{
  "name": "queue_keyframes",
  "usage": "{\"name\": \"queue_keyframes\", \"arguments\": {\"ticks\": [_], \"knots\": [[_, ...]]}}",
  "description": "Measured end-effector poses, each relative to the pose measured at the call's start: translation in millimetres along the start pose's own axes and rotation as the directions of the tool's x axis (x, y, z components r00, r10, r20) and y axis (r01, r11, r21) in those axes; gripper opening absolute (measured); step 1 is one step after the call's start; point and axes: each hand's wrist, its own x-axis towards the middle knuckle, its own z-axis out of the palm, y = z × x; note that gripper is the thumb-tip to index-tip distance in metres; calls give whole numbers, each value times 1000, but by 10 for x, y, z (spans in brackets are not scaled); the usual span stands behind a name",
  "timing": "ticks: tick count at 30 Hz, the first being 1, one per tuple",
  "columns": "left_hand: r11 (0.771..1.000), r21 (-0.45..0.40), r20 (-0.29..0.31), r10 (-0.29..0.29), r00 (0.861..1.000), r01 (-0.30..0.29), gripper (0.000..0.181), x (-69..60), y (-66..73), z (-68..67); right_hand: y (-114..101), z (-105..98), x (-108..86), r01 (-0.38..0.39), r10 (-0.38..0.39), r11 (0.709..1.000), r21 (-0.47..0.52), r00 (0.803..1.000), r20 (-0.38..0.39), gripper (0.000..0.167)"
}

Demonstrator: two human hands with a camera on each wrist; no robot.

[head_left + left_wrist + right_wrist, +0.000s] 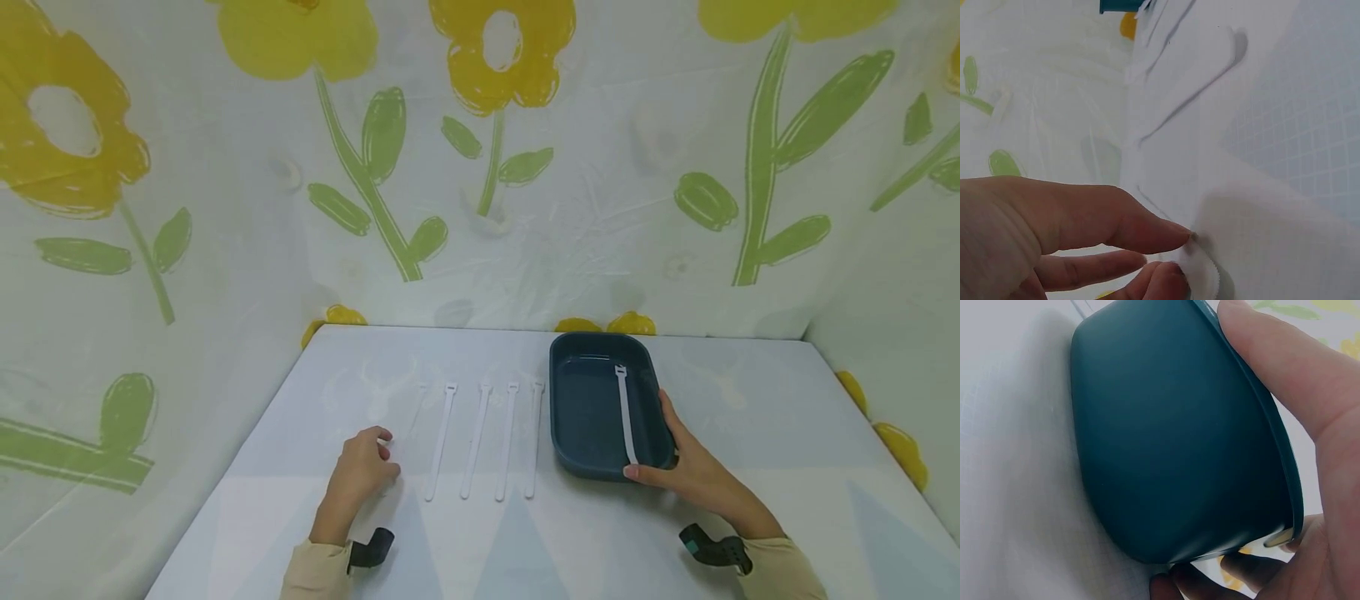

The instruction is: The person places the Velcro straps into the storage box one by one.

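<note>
Left hand [362,467], head view: comes in low from the near left, back of the hand up, wrist in line with the forearm, fingers bent towards the right at the near end of the leftmost thin white flexible strap [416,414].
Row of four flat white straps with slotted rectangular heads [441,442]: lies on the pale, triangle-patterned bench [750,433], between the left hand and the dish, heads at the far end.
Glossy dark teal rectangular dish with rounded corners [585,417]: sits right of the row, turned slightly.
Single white strap [625,412]: inside the dish, towards its right side, head away from the person.
Right hand [697,471], head view: angles in from the near right, thumb at the dish's near right corner, other fingers along its right side, gripping it.
Left hand, left wrist view: thumb stretched forward, its tip pinching the leftmost strap's end against a bent finger; a short pale curve of strap shows past the tips.
Right hand, right wrist view: thumb lies along the dish's rim, the other fingers curl round the wall and under the edge; the dish's outer wall fills the middle.
</note>
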Motion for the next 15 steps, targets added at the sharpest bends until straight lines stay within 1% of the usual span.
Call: {"name": "queue_keyframes", "arguments": {"ticks": [5, 10, 15], "knots": [[1000, -18, 3, -5, 1000, 5, 45, 21, -36, 7, 5, 3, -1, 3, -3, 1000, 4, 1000, 3, 128], [999, -43, 22, -14, 1000, 15, 44, 46, -60, 1, -3, 1, 0, 5, -5, 1000, 4, 1000, 5, 129], [999, -40, 41, -30, 999, 31, 42, 51, -58, -19, -3, -3, -10, 15, -16, 1000, 7, 1000, 4, 128]]}}
